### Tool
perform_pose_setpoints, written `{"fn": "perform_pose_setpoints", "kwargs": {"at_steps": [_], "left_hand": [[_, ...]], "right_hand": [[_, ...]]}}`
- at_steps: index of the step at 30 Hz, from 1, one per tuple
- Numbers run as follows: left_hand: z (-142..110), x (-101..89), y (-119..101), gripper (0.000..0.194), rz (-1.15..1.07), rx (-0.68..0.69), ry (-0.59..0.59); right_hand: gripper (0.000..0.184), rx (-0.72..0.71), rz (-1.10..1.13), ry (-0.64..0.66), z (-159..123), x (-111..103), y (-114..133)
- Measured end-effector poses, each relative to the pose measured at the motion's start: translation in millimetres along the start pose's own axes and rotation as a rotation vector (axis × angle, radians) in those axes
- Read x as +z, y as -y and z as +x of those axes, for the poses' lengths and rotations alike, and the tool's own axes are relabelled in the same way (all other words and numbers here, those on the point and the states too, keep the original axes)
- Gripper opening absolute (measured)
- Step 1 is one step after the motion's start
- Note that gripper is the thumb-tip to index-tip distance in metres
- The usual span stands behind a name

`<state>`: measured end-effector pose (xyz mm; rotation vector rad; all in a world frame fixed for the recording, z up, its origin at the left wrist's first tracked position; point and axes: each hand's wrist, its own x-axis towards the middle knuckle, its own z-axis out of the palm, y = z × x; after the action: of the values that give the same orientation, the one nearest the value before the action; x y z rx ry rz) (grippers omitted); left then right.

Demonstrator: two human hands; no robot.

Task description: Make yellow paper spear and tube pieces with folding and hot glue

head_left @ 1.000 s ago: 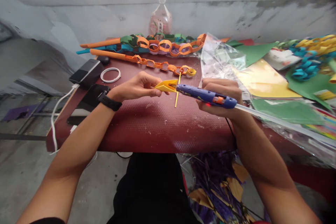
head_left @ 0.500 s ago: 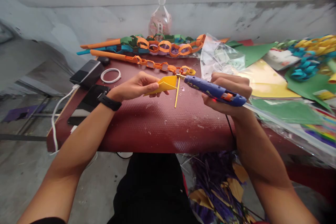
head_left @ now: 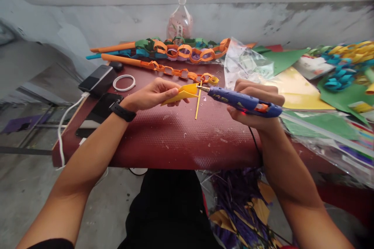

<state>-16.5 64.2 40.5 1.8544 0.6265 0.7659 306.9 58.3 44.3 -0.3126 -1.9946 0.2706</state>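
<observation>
My left hand (head_left: 161, 94) pinches a folded piece of yellow paper (head_left: 187, 92) between thumb and fingers, above the table. In my right hand (head_left: 257, 103) is a blue hot glue gun (head_left: 242, 100), gripped with the fingers wrapped round it. Its metal nozzle points left and meets the paper's right edge, or comes very close to it. Under the nozzle, a thin yellow strip (head_left: 198, 105) lies on the red table (head_left: 172, 140). Just behind is an orange paper chain (head_left: 184, 73) with a yellow link at its right end.
More paper chains (head_left: 184, 51) lie at the back before a clear plastic bottle (head_left: 180, 21). On the left are a black power device (head_left: 97, 79), a coiled white cable (head_left: 124, 83) and a phone (head_left: 101, 111). Plastic bags and coloured paper sheets (head_left: 298, 85) cover the right side.
The glue gun has shifted slightly right, and its nozzle now shows against the paper's right edge. My left hand keeps its hold on the paper almost unmoved.
</observation>
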Motion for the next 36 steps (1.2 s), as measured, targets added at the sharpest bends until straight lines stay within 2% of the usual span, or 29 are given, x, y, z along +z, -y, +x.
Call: {"fn": "perform_pose_setpoints", "kwargs": {"at_steps": [13, 19, 24, 28, 36], "left_hand": [[0.3, -0.1, 1.0, 0.049, -0.016, 0.031, 0.029], [-0.2, -0.3, -0.6, 0.053, -0.018, 0.027, 0.01], [-0.8, -1.3, -2.5, 0.054, 0.016, 0.008, 0.004], [-0.7, -1.2, -2.4, 0.055, 0.001, 0.009, 0.022], [-1.4, -0.9, -0.6, 0.055, -0.007, 0.026, 0.025]], "right_hand": [[0.039, 0.099, -0.095, 0.12, 1.1, 3.5, 4.2], [0.033, 0.069, -0.054, 0.076, 3.2, 5.6, 3.9], [0.032, 0.156, -0.043, 0.119, 1.5, 2.5, 1.1], [0.029, 0.109, -0.024, 0.138, 0.0, -0.3, 3.7], [0.035, 0.075, -0.074, 0.136, -1.8, -0.1, 7.3]]}}
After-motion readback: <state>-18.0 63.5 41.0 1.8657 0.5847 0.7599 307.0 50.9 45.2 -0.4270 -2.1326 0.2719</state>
